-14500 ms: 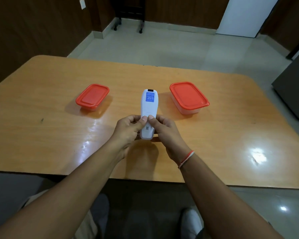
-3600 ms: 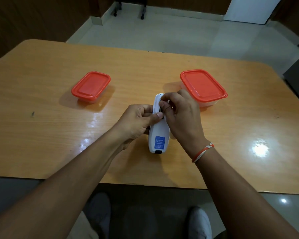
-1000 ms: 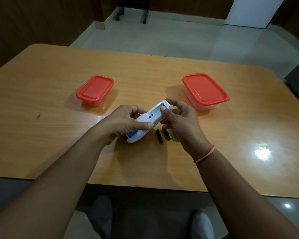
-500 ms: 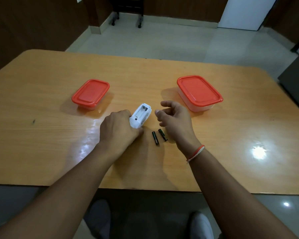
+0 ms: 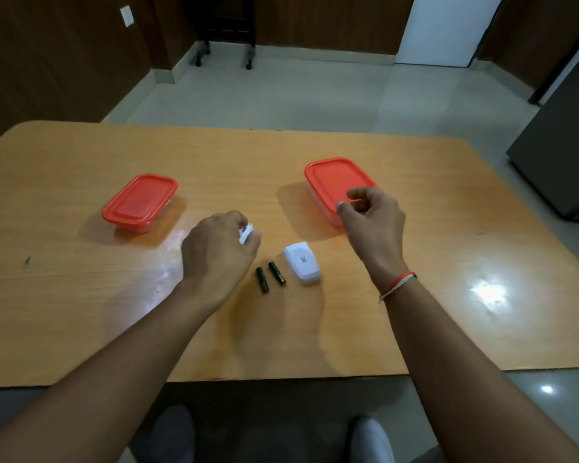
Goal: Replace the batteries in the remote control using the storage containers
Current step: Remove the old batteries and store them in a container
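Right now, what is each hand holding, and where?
Left hand covers the remote, only its end showing; grip hidden. Right hand holds nothing.

Most of the remote control (image 5: pixel 246 234) under the left hand (image 5: pixel 218 255); both containers' contents behind red lids.

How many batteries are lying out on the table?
2: one battery just right of the left hand, the other battery beside it. The closed containers may hide more.

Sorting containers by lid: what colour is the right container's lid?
Red-orange, seen in the head view on the lid.
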